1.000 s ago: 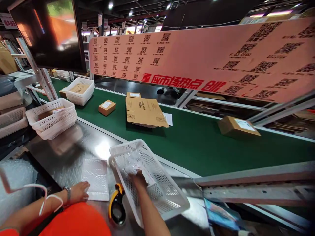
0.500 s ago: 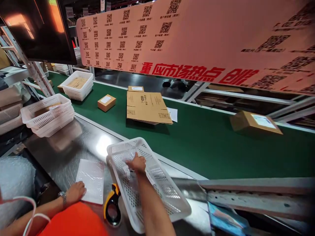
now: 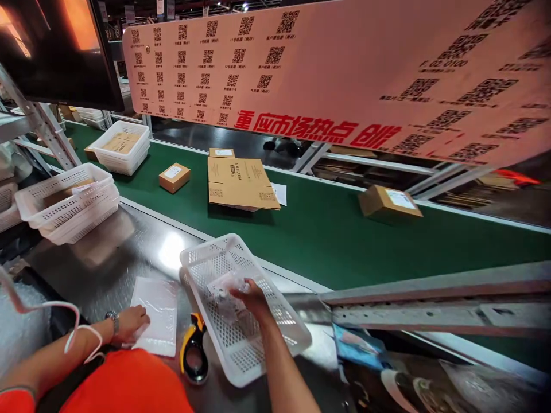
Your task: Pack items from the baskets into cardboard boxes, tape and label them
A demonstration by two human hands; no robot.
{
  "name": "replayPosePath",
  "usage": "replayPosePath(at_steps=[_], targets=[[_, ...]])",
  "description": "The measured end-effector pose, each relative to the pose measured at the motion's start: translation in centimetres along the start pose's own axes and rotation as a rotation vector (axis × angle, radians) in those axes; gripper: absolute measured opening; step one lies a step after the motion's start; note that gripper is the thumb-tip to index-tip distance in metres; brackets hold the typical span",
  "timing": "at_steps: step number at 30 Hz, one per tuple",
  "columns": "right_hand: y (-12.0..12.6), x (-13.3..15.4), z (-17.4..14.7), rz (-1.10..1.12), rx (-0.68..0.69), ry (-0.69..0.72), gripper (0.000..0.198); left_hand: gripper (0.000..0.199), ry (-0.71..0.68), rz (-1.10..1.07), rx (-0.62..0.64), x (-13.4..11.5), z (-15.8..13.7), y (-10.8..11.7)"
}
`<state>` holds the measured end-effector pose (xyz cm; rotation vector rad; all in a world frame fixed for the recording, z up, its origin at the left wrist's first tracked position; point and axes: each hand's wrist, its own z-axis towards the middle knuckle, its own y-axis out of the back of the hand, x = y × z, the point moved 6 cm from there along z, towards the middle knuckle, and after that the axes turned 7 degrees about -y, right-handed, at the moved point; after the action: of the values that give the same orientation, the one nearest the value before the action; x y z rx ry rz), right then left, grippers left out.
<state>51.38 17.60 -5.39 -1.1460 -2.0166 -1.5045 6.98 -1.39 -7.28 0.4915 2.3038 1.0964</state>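
Observation:
My right hand (image 3: 253, 298) is inside a white perforated plastic basket (image 3: 245, 376), closed on a clear plastic packet (image 3: 228, 292). The packet is crinkled and see-through, with a pale label; its contents cannot be made out. On the metal table to the left lies a white bubble bag (image 3: 158, 315). My left hand (image 3: 132, 324), with a watch at its wrist, has its fingers bent over the bag's left edge. A yellow and black tape dispenser (image 3: 193, 350) sits between the bag and the basket.
Behind runs a green conveyor belt (image 3: 310, 246) carrying a small carton (image 3: 174, 177), flattened cardboard (image 3: 241, 180) and a larger carton (image 3: 390, 203). Stacked white baskets (image 3: 71, 201) stand at left. A metal rail (image 3: 408, 310) borders the right side. A pink code board (image 3: 344, 69) hangs above.
My right hand has shifted towards the basket's right side, and the clear packet in it is tilted up more. My left hand stays at the bubble bag's edge. The view has turned slightly right.

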Motion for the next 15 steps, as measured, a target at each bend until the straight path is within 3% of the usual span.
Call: replayPosePath(at_steps=[4, 7, 15], targets=[[-3.3, -2.2, -4.6, -0.212, 0.058, -0.035, 0.054, 0.061, -0.048, 0.035, 0.007, 0.1, 0.6, 0.5], [-5.4, -2.3, -6.3, -0.309, 0.047, -0.051, 0.055, 0.062, -0.055, 0.064, 0.01, -0.2, 1.1, 0.5], [-4.7, -2.6, -7.0, -0.362, -0.046, -0.042, 0.048, 0.042, 0.194, 0.04, -0.127, 2.8, 1.4, 1.3]])
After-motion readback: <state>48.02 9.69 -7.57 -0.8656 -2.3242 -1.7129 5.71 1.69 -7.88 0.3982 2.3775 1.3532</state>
